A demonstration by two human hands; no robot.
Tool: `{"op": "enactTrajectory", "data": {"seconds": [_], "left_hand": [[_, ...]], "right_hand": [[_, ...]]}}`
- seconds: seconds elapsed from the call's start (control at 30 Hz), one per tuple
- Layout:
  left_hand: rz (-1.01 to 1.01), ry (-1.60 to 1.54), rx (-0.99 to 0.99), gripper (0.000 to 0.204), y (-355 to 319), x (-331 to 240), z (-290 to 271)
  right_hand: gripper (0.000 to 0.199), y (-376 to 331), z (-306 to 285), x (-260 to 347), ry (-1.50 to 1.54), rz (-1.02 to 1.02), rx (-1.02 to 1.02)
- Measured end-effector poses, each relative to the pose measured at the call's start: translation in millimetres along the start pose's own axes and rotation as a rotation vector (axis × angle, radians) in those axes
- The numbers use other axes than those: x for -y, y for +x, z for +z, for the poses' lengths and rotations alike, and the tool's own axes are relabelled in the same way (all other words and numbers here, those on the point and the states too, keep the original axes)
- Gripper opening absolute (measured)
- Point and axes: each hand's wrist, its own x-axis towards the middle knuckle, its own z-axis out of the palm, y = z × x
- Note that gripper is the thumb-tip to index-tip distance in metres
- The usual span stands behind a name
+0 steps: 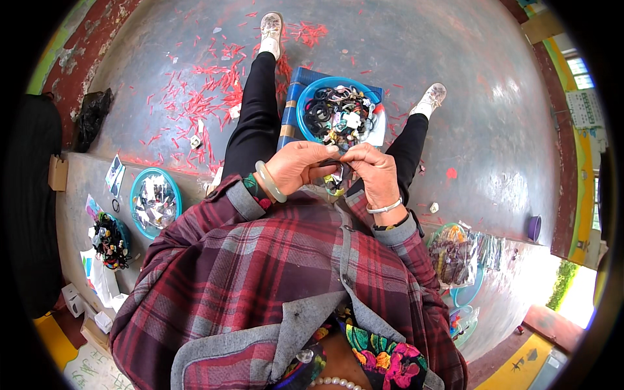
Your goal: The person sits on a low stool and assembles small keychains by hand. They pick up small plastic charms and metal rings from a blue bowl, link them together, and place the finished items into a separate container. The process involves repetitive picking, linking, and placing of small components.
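Grey concrete floor [455, 78], worn and glossy, strewn on the far left with red slivers [201, 91]; a raised concrete ledge runs along the near side, where the person sits in a plaid shirt, black-trousered legs stretched out. Item one: blue basin [305, 107], set on a blue striped stool between the knees, heaped with dark hair ties and small bright ornaments. Item two: small dark elastic band [335, 162], pinched between both hands just on the near side of the basin; thin, black, partly hidden by the fingers, with a pale yellowish bit dangling beneath it. Judged very light, soft and stretchy, not fragile but easy to let slip; best held by fingertip pinch at either end, as it is now. Left hand [296, 166]: fingers curled in, thumb and forefinger closed on the band's left end; pale green bangle at the wrist. Right hand [377, 172]: fingers bent, tips nipping the band's right end; thin silver bracelet at the wrist. Item three: second blue basin [138, 195], on the ledge at left, holding pale and silvery pieces. Item four: cluster of dark bands with coloured beads [109, 242], nearer on the left. Item five: clear bags of dark reddish pieces [455, 257], lying over another basin on the right.
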Motion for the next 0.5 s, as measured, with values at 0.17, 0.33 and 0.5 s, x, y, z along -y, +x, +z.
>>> {"op": "enactTrajectory", "data": {"seconds": [0.17, 0.33, 0.5], "left_hand": [[0.002, 0.038, -0.145, 0.014, 2.5, 6.0, -0.6], [0.074, 0.054, -0.179, 0.014, 4.0, 7.5, -3.7], [0.144, 0.189, -0.196, 0.017, 3.9, 7.8, 3.9]], "right_hand": [[0.013, 0.8, -1.2, 0.7, -0.052, -0.018, 0.047], [0.019, 4.2, -5.6, 7.5, 0.128, 0.108, -0.038], [0.027, 6.9, -5.1, 8.1, 0.158, 0.200, -0.047]]}}
